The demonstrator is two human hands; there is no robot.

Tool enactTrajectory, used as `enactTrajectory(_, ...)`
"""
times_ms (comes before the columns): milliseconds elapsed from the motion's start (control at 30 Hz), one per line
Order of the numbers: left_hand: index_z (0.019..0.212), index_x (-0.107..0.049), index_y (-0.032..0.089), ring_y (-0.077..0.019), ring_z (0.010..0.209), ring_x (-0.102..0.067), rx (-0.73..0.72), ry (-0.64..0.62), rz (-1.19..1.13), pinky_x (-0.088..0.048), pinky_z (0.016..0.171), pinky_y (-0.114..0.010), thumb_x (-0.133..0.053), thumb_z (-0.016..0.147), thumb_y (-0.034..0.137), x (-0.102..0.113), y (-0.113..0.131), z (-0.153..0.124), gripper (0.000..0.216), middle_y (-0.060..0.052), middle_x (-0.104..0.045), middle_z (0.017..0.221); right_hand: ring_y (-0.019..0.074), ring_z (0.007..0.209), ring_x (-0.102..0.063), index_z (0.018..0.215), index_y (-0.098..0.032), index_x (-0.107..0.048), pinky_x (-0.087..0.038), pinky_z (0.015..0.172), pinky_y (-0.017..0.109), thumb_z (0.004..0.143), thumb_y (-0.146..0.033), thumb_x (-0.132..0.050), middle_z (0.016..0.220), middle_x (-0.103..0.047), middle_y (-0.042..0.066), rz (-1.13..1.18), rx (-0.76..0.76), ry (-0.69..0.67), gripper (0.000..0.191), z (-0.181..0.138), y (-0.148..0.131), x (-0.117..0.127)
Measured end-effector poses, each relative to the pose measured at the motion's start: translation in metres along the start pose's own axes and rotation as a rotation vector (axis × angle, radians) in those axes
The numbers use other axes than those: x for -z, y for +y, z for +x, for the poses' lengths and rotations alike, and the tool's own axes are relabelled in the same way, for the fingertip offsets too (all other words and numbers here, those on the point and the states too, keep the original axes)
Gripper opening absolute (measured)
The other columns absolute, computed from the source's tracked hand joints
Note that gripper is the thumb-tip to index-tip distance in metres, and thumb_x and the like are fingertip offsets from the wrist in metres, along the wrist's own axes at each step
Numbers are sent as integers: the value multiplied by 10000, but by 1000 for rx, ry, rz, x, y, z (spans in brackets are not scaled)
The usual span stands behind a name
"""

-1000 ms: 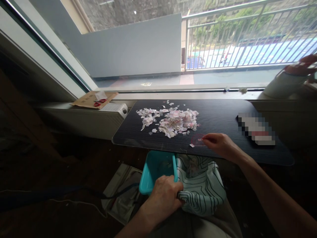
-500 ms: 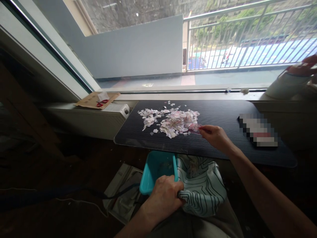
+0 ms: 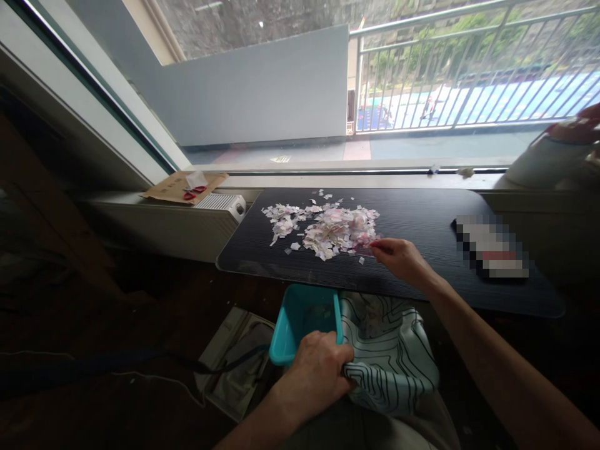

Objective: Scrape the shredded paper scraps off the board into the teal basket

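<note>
A heap of small white and pinkish paper scraps (image 3: 335, 228) lies spread on the dark tabletop (image 3: 412, 212). At the heap's right edge, my right hand (image 3: 398, 256) pinches a thin, see-through pinkish piece (image 3: 363, 248), whose exact kind I cannot make out. Below the table, my left hand (image 3: 316, 365) is closed round the adjoining rims of a turquoise plastic bin (image 3: 284, 337) and a pale container of patterned cloth with black lines (image 3: 389, 369). Some small scraps show inside both. My left fingertips are partly hidden.
A blurred-out flat object (image 3: 490, 247) lies at the table's right. On the sill to the left are red-handled scissors (image 3: 194, 192) on a brown envelope (image 3: 164, 186), beside a radiator (image 3: 220, 203). A lidless box (image 3: 229, 387) stands on the floor. Another person's hand (image 3: 574, 128) shows far right.
My right hand has moved slightly left with the pinkish piece, closer to the heap. A loose scrap now lies in front of the heap. My left hand keeps its hold; the bins sit slightly further right.
</note>
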State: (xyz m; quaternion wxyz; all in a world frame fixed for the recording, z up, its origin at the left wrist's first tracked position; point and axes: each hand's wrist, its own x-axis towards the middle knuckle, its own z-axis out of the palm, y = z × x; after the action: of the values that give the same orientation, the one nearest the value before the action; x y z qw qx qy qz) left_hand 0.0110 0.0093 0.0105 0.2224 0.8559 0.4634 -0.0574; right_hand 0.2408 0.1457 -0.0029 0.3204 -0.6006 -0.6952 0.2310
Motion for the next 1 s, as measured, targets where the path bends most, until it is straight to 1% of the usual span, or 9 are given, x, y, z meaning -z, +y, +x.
enactTrajectory(200,753,-634,213,-189,723,-538,-17,39,5,-417,703,-290,-675,750,335,-2,1,-1,129,-14,-569,747,146,579,-596,867,-183,-746,-426,549,236,793,-367,-524,640,-687,25,-7,23,-55,298,-6,-5,3)
enactTrajectory(367,725,-626,209,-190,696,-539,-49,43,23,-417,675,-285,-678,741,327,-1,5,3,130,-11,-567,712,156,612,-593,873,-161,-737,-417,571,247,822,-391,-495,663,-681,39,-67,48,30,338,-3,-8,3)
enactTrajectory(500,724,-633,210,-193,684,-549,-83,42,31,-424,663,-286,-696,724,347,-1,9,5,151,-13,-577,707,150,600,-594,865,-174,-738,-413,570,243,815,-377,-503,653,-677,26,-67,41,-51,314,-3,-10,4)
enactTrajectory(600,740,-647,208,-198,684,-562,-107,38,49,-433,672,-293,-699,727,377,-3,11,7,178,-22,-589,713,157,606,-599,889,-174,-740,-421,571,244,806,-374,-511,663,-682,30,-46,32,-35,315,-3,-11,5)
enactTrajectory(667,753,-657,206,-203,690,-572,-125,30,65,-440,685,-299,-696,736,394,-4,12,9,193,-28,-595,714,160,610,-595,885,-167,-741,-420,569,246,813,-375,-506,666,-681,37,-40,59,-21,322,-2,-13,1)
enactTrajectory(733,769,-667,206,-208,698,-583,-148,14,82,-447,698,-306,-695,742,415,-3,14,11,213,-33,-603,716,155,607,-585,870,-166,-740,-415,566,243,826,-371,-497,669,-679,40,-33,112,-42,321,-1,-16,-6)
enactTrajectory(867,799,-678,208,-219,704,-601,-195,-27,121,-460,701,-316,-695,743,449,-2,19,14,248,-40,-619,720,152,653,-596,868,-175,-738,-409,574,235,840,-335,-501,776,-701,52,-15,210,-75,287,-4,-26,-23)
enactTrajectory(933,803,-675,209,-221,698,-604,-216,-44,132,-466,694,-318,-695,742,461,-1,21,14,259,-39,-624,721,153,667,-607,867,-181,-737,-414,573,231,839,-330,-509,799,-706,49,16,227,-117,274,-8,-28,-24)
enactTrajectory(1000,801,-670,213,-223,695,-603,-237,-42,135,-469,694,-322,-689,745,478,0,23,15,272,-37,-624,721,152,665,-614,872,-185,-735,-423,575,229,837,-340,-521,787,-707,42,44,212,-136,268,-14,-23,-19)
